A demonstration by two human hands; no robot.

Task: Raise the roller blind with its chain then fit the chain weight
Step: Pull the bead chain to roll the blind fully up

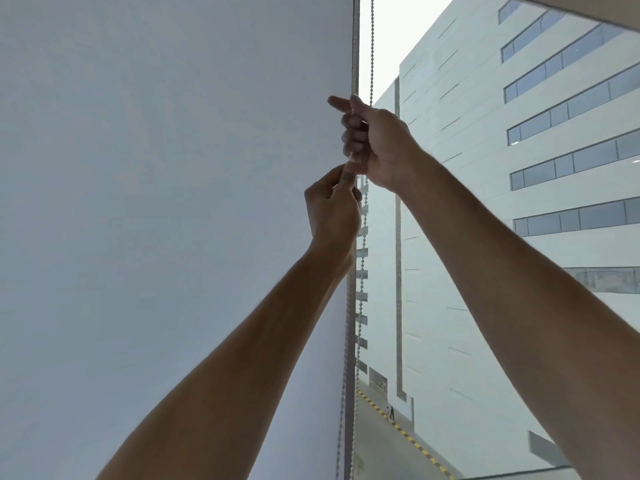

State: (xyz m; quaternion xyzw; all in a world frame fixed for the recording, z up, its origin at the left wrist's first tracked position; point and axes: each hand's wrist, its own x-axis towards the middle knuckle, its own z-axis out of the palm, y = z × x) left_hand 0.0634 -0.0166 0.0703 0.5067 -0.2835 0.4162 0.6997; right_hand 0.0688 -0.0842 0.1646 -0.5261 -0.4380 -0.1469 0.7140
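Note:
The pale grey roller blind (166,202) fills the left half of the view, hanging down past the bottom of the frame. Its bead chain (371,46) runs in two strands along the blind's right edge, one from the top of the frame and one down to the bottom. My right hand (377,143) is raised high and grips the chain in a fist, index finger pointing left. Just below it, my left hand (334,206) pinches the chain between thumb and fingertips. No chain weight is in view.
To the right of the blind, the window glass (485,237) shows a tall pale building and a street far below. A strip of frame or ceiling (588,8) cuts across the top right corner.

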